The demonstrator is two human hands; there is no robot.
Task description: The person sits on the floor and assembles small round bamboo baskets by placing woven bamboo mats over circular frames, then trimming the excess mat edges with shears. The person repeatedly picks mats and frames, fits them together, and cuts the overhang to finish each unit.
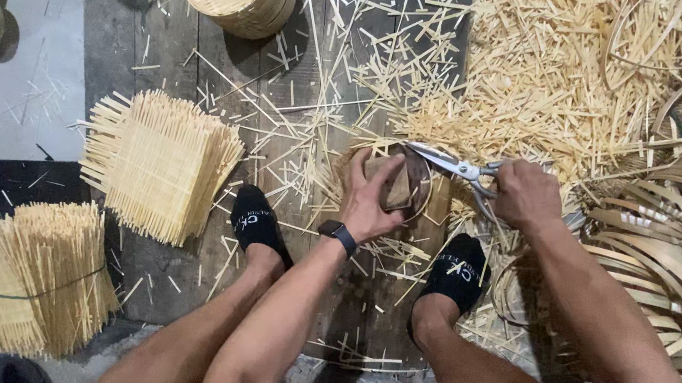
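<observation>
Bare knees nearest, then left hand (370,199) pressing a light, stiff, splintery woven bamboo round (399,182) on the floor between the feet, right hand (526,194) closed on scissors (453,166) at its rim; best held flat.

bare planks (167,38) open at left, offcut heap (539,77) blocking right
</observation>
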